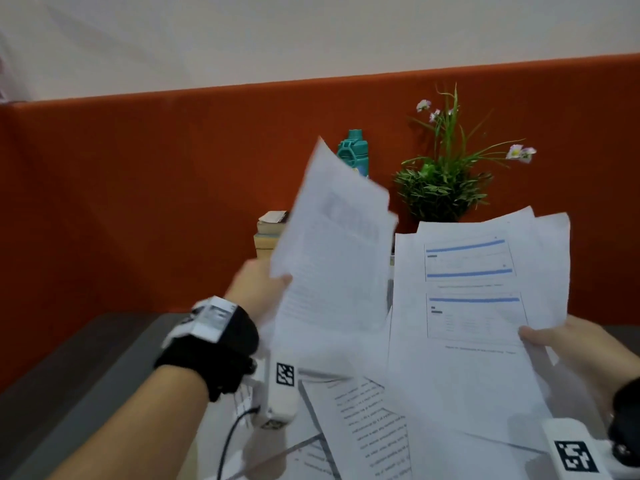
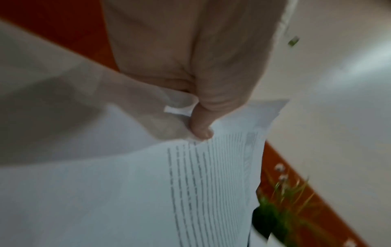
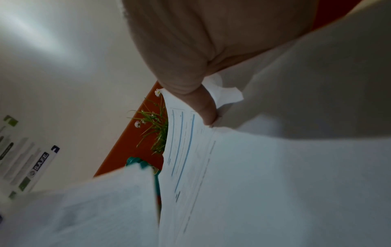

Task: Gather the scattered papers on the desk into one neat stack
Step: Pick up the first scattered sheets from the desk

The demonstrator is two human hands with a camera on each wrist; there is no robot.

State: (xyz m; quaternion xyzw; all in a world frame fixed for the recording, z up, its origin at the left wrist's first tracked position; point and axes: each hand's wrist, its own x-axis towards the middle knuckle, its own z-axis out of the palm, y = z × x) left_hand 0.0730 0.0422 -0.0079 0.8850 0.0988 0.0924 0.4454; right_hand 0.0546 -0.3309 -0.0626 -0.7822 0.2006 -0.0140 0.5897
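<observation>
My left hand pinches a few white text sheets by their left edge and holds them tilted up above the desk. In the left wrist view its thumb presses on those sheets. My right hand grips a thicker bundle of sheets with blue-lined tables by its right edge. The right wrist view shows that thumb on the bundle. More printed papers lie overlapped on the desk beneath both hands.
A teal water bottle, a potted plant with small flowers and stacked books stand at the back against the orange partition. The grey desk surface shows at the left.
</observation>
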